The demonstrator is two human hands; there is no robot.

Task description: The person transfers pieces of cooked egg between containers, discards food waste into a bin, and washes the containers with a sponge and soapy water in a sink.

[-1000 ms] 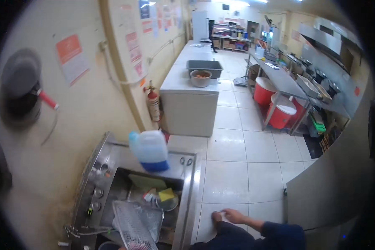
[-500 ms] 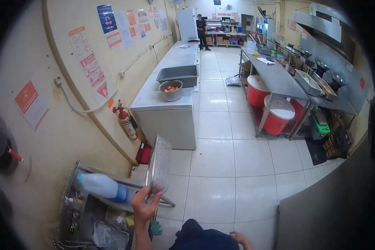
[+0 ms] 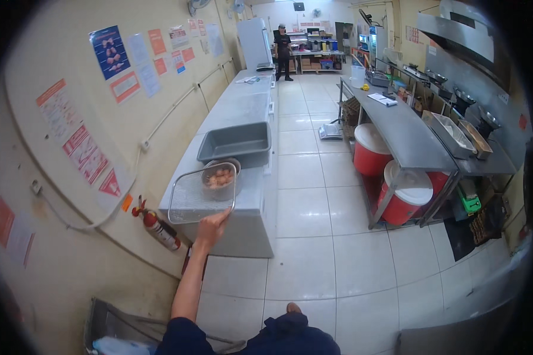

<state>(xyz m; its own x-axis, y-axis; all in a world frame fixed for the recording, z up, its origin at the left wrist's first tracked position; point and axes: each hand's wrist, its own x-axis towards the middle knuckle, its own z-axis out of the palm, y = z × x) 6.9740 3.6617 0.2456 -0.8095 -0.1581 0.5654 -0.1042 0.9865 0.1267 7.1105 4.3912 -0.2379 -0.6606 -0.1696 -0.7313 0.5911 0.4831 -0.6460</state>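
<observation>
My left hand [image 3: 212, 229], its arm stretched forward, is closed on the near edge of a rectangular wire-mesh basket [image 3: 188, 200]. The basket hangs over the near end of a long white counter-height cabinet [image 3: 250, 204]. Through and behind the mesh shows a round bowl [image 3: 226, 160] of brown eggs [image 3: 219, 178]; whether basket and bowl touch I cannot tell. Just beyond the bowl stands an empty-looking grey plastic tub [image 3: 237, 142]. My right hand is out of view.
A fire extinguisher [image 3: 157, 228] stands by the left wall. Lower left is a metal sink [image 3: 109, 319] with a plastic jug [image 3: 121, 346]. Red buckets [image 3: 400, 204] with white lids sit under the steel table [image 3: 408, 139] at right. A person [image 3: 283, 53] stands far back.
I have moved forward toward the white cabinet. My left hand has carried the mesh basket up and forward, turning it from edge-on to broad side. My right hand has left the view.
</observation>
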